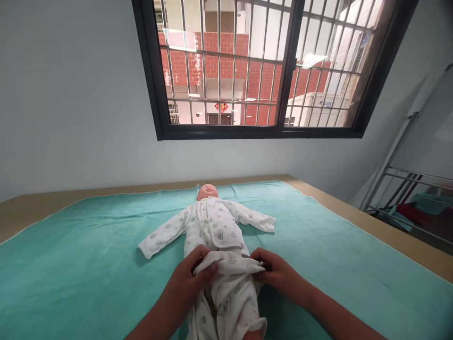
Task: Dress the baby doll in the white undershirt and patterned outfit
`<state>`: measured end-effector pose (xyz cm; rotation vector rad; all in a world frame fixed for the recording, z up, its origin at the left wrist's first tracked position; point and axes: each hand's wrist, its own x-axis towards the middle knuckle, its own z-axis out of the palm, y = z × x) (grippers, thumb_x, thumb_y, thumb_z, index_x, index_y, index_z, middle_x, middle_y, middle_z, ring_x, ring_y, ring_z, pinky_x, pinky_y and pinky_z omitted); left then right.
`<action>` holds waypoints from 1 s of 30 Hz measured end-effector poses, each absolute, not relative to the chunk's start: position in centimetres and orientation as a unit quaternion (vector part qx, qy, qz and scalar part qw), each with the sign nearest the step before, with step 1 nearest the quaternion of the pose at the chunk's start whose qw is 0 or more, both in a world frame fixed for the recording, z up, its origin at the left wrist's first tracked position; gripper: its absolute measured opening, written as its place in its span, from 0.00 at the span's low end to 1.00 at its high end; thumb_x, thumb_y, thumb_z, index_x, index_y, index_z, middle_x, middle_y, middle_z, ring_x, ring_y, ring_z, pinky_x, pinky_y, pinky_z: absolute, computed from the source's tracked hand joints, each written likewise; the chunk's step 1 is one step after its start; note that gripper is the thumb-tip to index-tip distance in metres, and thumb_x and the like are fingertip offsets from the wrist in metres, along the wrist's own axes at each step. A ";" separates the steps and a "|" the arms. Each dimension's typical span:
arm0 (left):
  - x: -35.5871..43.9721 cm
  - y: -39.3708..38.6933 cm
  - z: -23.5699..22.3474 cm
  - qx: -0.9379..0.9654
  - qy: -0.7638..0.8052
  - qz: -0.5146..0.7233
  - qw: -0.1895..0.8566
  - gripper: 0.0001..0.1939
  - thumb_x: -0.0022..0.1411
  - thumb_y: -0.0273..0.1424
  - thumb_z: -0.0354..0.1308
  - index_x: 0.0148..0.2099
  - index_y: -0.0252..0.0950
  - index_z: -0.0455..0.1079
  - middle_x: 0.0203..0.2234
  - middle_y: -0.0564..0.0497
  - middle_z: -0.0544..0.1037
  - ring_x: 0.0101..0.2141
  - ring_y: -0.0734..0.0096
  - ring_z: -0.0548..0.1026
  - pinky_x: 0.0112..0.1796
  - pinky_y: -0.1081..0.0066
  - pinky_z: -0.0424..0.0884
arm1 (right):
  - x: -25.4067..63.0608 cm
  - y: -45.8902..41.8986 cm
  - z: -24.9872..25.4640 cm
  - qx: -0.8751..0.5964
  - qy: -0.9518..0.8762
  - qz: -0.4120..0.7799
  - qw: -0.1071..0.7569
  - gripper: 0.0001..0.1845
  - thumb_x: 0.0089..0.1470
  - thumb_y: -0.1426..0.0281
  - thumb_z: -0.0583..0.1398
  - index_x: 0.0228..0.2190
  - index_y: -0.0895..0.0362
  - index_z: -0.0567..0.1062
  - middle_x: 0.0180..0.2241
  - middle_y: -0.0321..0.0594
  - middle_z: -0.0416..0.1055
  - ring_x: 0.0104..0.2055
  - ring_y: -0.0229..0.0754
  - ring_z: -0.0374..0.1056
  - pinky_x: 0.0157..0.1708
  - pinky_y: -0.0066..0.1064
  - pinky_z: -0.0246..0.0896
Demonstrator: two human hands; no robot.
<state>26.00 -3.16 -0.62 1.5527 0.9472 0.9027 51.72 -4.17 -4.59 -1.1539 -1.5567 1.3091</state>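
Observation:
A baby doll [208,191] lies on its back on a teal cloth [88,255], head toward the window, arms spread. It wears a white printed top [215,224] and matching white trousers [230,302]. My left hand [193,276] pinches the trousers' waistband at the doll's left hip, fingers curled round the fabric. My right hand [276,271] grips the waistband on the other side, fingers folded into the cloth. The doll's feet are out of view below the frame.
The cloth covers a tan table [354,210] pushed against a grey wall. A barred window [262,71] is above. A metal rack [406,189] with red and teal items stands at the right, beyond the table edge.

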 end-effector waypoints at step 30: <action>25.8 -2.7 -0.5 0.517 0.361 0.475 0.614 0.29 0.41 0.54 0.68 0.28 0.37 0.61 0.17 0.58 0.67 0.22 0.74 0.68 0.29 0.73 0.64 | 43.0 0.1 2.8 -0.394 -0.811 0.390 0.186 0.13 0.42 0.59 0.66 0.22 0.55 0.73 0.18 0.29 0.63 0.21 0.32 0.54 0.23 0.27 0.47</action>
